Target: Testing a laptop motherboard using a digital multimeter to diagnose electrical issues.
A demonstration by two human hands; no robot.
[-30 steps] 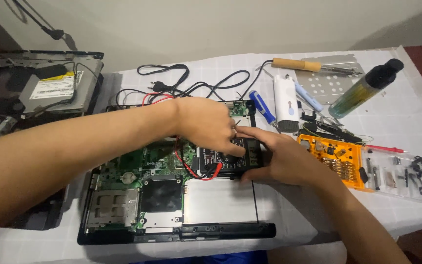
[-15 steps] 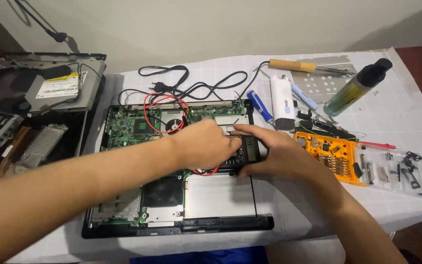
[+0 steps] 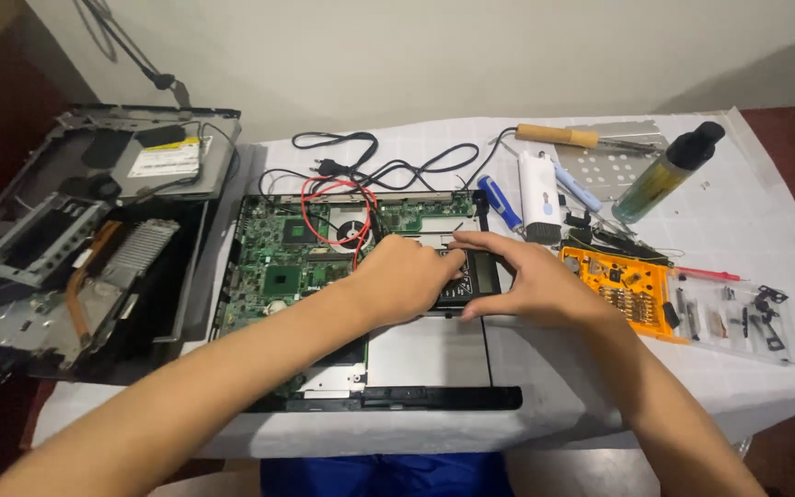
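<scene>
1. Left hand (image 3: 407, 276) lies curled over a black part (image 3: 471, 276) at the right side of the opened laptop (image 3: 416, 359); can't tell if it grips it.
2. Right hand (image 3: 526, 281) presses the same part from the right, index finger stretched along its top edge, thumb at the bottom edge.
3. Green circuit board (image 3: 278, 267) w/ red wires (image 3: 324, 207) sits just left of the hands.
4. Orange bit case (image 3: 627, 290) near right hand; white tool (image 3: 538, 193), blue screwdriver (image 3: 503, 204) & bottle (image 3: 664, 173) behind it on the white cloth (image 3: 766, 230).

Single head-worn view, looking steeply down and forward, close over white-clothed table (image 3: 766, 230) toward rear wall (image 3: 434, 55).
</scene>
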